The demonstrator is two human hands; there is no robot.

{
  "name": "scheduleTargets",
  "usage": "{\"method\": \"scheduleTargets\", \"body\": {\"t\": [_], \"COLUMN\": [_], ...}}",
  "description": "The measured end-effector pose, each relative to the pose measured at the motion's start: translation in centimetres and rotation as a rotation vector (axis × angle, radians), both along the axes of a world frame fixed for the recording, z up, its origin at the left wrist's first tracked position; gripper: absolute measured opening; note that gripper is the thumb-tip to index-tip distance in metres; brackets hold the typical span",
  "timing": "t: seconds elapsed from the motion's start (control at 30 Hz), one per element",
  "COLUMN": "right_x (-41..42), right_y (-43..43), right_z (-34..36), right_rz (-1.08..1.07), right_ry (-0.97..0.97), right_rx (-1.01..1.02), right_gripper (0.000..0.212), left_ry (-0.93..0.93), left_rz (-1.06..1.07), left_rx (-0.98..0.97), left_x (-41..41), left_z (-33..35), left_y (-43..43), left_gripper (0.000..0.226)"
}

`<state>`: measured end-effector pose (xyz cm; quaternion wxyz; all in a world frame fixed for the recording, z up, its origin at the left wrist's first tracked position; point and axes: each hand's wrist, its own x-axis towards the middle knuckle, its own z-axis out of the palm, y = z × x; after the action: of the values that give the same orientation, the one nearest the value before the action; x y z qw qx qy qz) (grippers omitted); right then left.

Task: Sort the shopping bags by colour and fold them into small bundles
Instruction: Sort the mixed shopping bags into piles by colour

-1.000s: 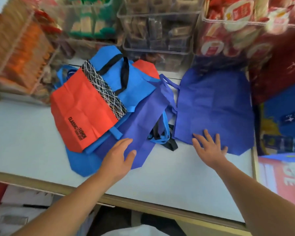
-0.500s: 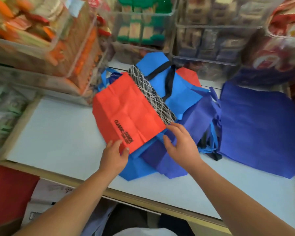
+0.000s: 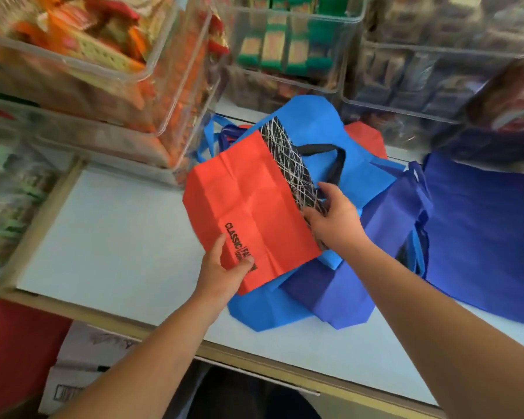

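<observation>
sorting stage: red bag pinched at its near edge by the left hand and gripped at its patterned side by the right hand, atop the heap of blue bags mid-worktop; next, probably to be carried clear toward the left end, apart from the blues.

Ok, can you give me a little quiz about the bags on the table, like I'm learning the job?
1. True or false: the left hand and the right hand both hold the red bag.
2. Which word is printed on the red bag? A) CLASSIC B) SALE C) FRESH
3. Fill in: the flat bag spread out at the right of the table is dark ____.

Key: 1 true. 2 A. 3 blue.
</observation>
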<state>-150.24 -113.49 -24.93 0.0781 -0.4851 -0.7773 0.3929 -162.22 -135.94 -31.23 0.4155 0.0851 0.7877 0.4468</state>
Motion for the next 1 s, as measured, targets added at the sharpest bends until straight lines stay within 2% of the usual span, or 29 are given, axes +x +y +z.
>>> {"method": "scheduleTargets", "body": {"t": [0.17, 0.3, 0.43, 0.57, 0.63, 0.7, 0.73, 0.83, 0.9, 1.0], "right_x": [4.9, 14.3, 26.3, 36.4, 39.3, 40.1, 39.5, 35.4, 33.1, 32.0], "right_y": [-4.4, -7.5, -10.6, -12.1, -12.1, -12.4, -12.9, -14.8, -15.5, -14.7], "right_z": [3.4, 4.8, 2.3, -1.2, -1.9, -2.1, -2.2, -3.5, -4.7, -6.1], "right_rz": [-0.034, -0.216, -0.395, -0.597, -0.667, -0.595, -0.482, -0.126, -0.076, -0.059], "right_ry": [0.199, 0.286, 0.183, -0.050, -0.241, -0.448, -0.488, -0.405, -0.325, -0.403], "right_rx": [0.045, 0.086, 0.033, -0.014, 0.018, 0.100, 0.112, -0.045, -0.187, -0.300], "right_gripper": [0.050, 0.054, 0.057, 0.054, 0.058, 0.061, 0.060, 0.062, 0.065, 0.059], "left_ry": [0.390, 0.556, 0.582, 0.609, 0.568, 0.476, 0.433, 0.373, 0.344, 0.352], "left_rz": [-0.226, -0.426, -0.681, -1.024, -1.144, -1.197, -1.215, -1.212, -1.129, -0.953], "left_rx": [-0.091, -0.060, -0.056, -0.150, -0.187, -0.178, -0.176, -0.141, -0.063, -0.056], "left_x": [3.0, 7.9, 15.6, 22.4, 24.7, 26.6, 27.4, 28.9, 28.7, 26.0], "left_z": [2.4, 4.5, 4.1, 2.4, 1.6, 1.0, 0.7, 0.4, 1.0, 2.3], "left_y": [-0.2, -0.2, -0.5, -0.8, -1.0, -0.9, -0.8, -0.4, -0.3, -0.7], "left_gripper": [0.082, 0.080, 0.083, 0.080, 0.077, 0.076, 0.075, 0.072, 0.068, 0.061]}}
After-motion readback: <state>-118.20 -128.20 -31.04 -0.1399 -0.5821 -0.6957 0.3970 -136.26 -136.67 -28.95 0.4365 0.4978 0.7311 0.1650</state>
